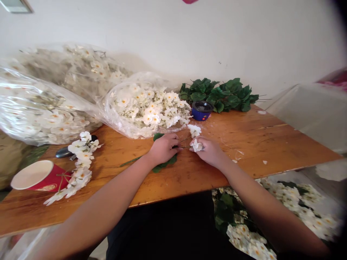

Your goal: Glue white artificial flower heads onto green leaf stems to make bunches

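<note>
Near the middle of the table's front part, my left hand (164,148) is closed around a green leafy stem (165,166). Its leaves stick out above and below the fingers, and its stalk runs left along the wood. Close by on the right, my right hand (210,152) is closed on a sprig of white artificial flowers (194,130); one bloom stands above the fingers and another lies against them. Thin stems span the gap between both hands. The fingertips are partly hidden, so the exact joint between stem and sprig cannot be made out.
Clear plastic bags of white flowers (148,104) fill the back left. Behind my right hand stand a blue pot (201,111) and a pile of green leaves (230,94). A red paper cup (50,177) lies beside a flower strand (82,164). Finished-looking flowers (249,238) sit below the table edge.
</note>
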### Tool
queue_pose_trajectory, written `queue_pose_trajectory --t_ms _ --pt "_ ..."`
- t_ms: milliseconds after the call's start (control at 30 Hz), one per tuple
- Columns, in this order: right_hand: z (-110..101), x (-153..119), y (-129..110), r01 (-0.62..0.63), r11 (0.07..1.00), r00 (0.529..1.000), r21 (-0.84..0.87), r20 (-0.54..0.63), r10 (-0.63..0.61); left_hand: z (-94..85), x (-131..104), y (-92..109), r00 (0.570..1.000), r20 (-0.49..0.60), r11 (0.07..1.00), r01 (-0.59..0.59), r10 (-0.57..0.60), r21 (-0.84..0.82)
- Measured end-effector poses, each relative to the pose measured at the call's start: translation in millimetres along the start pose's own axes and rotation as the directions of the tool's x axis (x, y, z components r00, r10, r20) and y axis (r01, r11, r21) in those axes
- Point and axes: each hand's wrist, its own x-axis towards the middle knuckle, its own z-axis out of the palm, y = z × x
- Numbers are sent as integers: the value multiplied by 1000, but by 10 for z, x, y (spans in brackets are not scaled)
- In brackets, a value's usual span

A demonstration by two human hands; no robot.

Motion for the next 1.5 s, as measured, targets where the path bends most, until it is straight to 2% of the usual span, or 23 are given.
queue_pose_trajectory --t_ms 167,333,467,600,767,967,1133,1333,1433,1500 --pt "14 24 -16 53 997 998 -64 27 -51 9 8 19 999 29 997 -22 20 81" --pt "46 25 -52 178 972 984 -151 44 -173 19 25 44 997 72 984 -52 40 168" --pt "42 45 -90 220 953 974 -207 95 -204 37 34 41 995 93 984 -45 29 173" --pt "-6 127 -95 252 953 961 -169 161 -225 46 34 21 992 115 985 -77 59 155" --pt "-29 205 -49 195 972 963 -128 214 -165 57 26 1 991 96 985 -106 93 138" --pt "66 196 8 81 988 989 -135 138 -62 71 39 -13 994 94 989 -71 59 126" --pt "128 209 11 26 995 996 -95 88 -17 86 53 -21 995 84 992 -69 61 107" --pt "170 205 3 -97 991 992 -97 70 104 118 64 -33 994 55 990 -95 90 108" --pt "123 256 -33 -111 987 985 -116 119 125 89 46 -21 995 48 989 -95 90 116" --pt "80 313 -59 -45 990 976 -135 207 72 35 7 -5 996 51 988 -84 78 133"
